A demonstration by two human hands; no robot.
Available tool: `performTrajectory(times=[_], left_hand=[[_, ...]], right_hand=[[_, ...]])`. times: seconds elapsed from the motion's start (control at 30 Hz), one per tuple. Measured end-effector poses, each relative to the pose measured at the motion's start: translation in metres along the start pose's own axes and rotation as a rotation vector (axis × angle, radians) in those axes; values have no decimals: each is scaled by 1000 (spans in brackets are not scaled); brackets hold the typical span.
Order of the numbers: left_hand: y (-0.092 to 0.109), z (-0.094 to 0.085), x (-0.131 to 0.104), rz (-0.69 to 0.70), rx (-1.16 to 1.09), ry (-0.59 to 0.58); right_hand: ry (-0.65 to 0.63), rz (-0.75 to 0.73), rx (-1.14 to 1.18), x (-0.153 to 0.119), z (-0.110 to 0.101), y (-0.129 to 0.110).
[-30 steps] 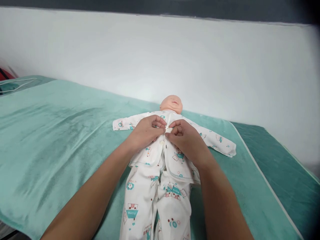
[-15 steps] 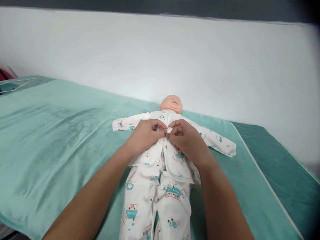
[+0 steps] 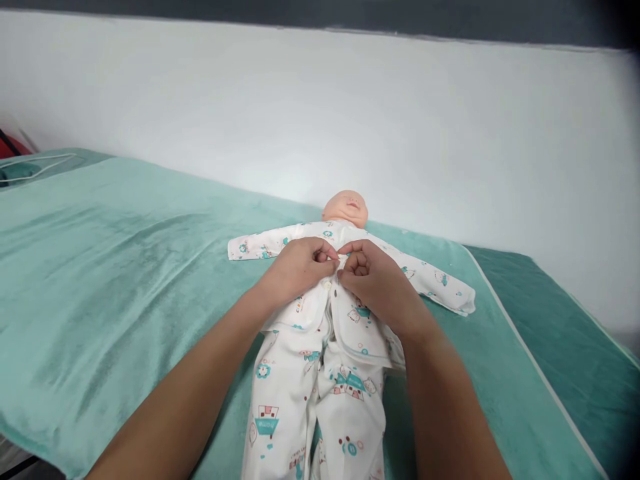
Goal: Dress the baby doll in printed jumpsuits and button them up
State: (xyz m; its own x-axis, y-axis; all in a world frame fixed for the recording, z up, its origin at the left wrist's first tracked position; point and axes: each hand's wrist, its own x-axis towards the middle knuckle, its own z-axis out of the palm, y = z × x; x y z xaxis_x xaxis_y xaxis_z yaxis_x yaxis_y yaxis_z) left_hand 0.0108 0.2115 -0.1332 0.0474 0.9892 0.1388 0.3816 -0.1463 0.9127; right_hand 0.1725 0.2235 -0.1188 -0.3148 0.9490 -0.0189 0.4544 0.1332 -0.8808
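Note:
A baby doll (image 3: 346,208) lies on its back in a white printed jacket (image 3: 353,330) and matching trousers (image 3: 350,407), its sleeves spread to both sides. Over the chest, my left hand (image 3: 305,267) pinches the front edge of the jacket between thumb and fingertips. My right hand (image 3: 367,273) faces it from the right, fingers curled and closed on the other front edge. The fingertips of both hands nearly meet at the middle. Below them the jacket fronts part, and a small button (image 3: 327,285) shows on the left edge.
A light green blanket (image 3: 125,267) spreads under the doll, with a darker green cover (image 3: 560,313) at the right. Behind stands a white wall (image 3: 320,113). A red object (image 3: 13,147) and a white-edged item (image 3: 30,170) are at the far left.
The view has shifted slightly, so the doll appears a little further right. My right thumb has moved slightly away from my left fingertips; both hands stay at the jacket front.

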Motion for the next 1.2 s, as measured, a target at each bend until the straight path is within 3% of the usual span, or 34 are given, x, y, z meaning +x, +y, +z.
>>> performTrajectory(times=[0.33,0.6,0.8,0.97,1.2], left_hand=[[1,-1,-2,-186,-254,15],[1,1,-3,-207,-272,47],[-4,6,-5,-79,-296,81],[-7,10,-4,61,-123,155],[-4,10,-2,38,51,138]], right_hand=[[-5,-15,6,-2,-1,-3],[-6,-30,-3,-1,-2,-2],[4,-30,20,-1,-1,-1],[16,-20,39,-1,0,0],[16,-19,68,3,3,7]])
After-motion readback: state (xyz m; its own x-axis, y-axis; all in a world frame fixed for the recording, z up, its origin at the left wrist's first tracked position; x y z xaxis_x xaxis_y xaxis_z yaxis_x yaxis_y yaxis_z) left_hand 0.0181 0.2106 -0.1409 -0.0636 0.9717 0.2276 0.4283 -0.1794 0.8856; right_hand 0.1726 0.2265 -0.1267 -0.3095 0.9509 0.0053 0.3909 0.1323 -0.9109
